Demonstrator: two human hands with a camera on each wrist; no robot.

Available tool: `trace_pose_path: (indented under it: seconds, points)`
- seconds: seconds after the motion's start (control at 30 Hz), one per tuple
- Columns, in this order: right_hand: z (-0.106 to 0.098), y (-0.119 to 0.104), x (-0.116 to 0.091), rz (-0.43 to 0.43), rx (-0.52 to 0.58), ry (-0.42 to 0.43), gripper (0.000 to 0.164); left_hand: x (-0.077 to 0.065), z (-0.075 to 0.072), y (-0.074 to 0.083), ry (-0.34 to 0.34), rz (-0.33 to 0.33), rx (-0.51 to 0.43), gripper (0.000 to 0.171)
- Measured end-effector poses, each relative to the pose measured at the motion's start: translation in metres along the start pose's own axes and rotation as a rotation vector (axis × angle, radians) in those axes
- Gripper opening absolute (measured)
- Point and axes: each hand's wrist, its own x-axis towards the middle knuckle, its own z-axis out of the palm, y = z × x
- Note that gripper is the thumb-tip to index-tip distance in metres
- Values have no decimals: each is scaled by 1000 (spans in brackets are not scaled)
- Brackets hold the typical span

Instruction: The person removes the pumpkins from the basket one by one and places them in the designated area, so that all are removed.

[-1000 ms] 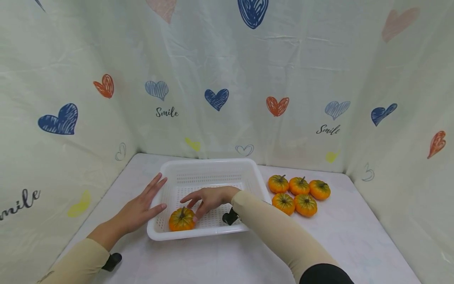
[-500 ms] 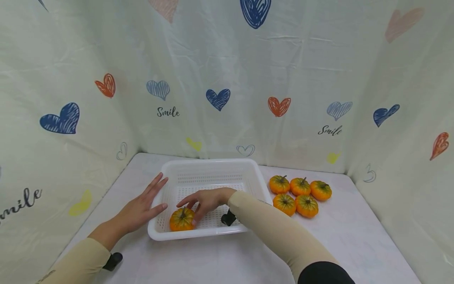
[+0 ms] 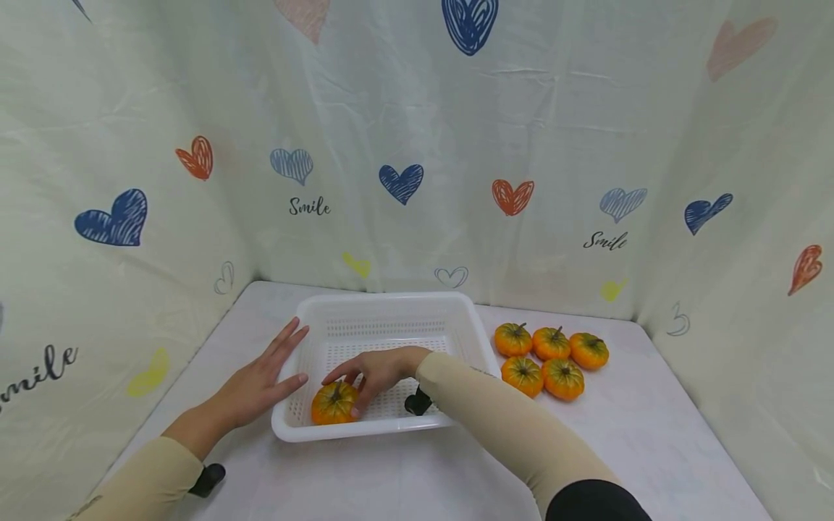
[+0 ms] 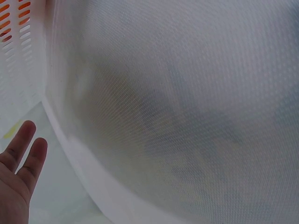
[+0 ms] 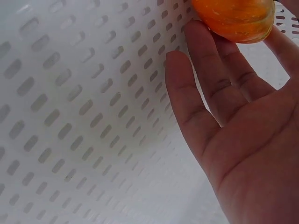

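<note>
A small orange pumpkin (image 3: 334, 404) with a short stem sits in the near left corner of a white perforated plastic basket (image 3: 391, 300). My right hand (image 3: 381, 370) reaches into the basket and holds this pumpkin from its right side, thumb in front and fingers behind. In the right wrist view, the orange pumpkin (image 5: 238, 18) shows between the thumb and fingers, partly cut off by the frame. My left hand (image 3: 255, 380) rests against the left rim of the basket with its fingers straight and spread. Two of its fingers (image 4: 33, 161) show in the left wrist view.
Several more small pumpkins (image 3: 550, 342) stand in two rows on the white table (image 3: 625, 434), right of the basket. A white curtain (image 3: 554, 94) printed with hearts surrounds the table at the back and sides.
My right hand has shifted slightly left and down, so its thumb and fingers now close round the pumpkin in the basket. The left hand and the other pumpkins stay put.
</note>
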Motion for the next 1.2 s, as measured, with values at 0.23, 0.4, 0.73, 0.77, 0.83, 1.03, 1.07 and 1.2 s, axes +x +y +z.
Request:
trace_pose_path:
  seconds: [0.23, 0.4, 0.73, 0.77, 0.83, 1.03, 1.07, 1.2]
  points:
    - [1, 1, -1, -4, -5, 18, 66, -1, 3, -1, 8, 4, 3, 80]
    - [1, 0, -2, -5, -4, 19, 68, -1, 2, 0, 6, 0, 5, 80]
    - [2, 0, -3, 5, -40, 31, 68, 0, -1, 4, -6, -2, 5, 80]
    - [1, 0, -3, 7, -42, 37, 68, 0, -2, 4, -7, -4, 4, 80]
    - [1, -1, -6, 14, -41, 53, 68, 0, -2, 5, -8, -5, 2, 80]
    - [-3, 0, -12, 38, -45, 112, 67, 0, -3, 4, -8, -3, 4, 80]
    - [-5, 1, -13, 36, -50, 123, 67, 0, -2, 4, -9, -2, 4, 80]
    - [-11, 5, -17, 11, -75, 157, 68, 0, -3, 4, -14, -2, 1, 81]
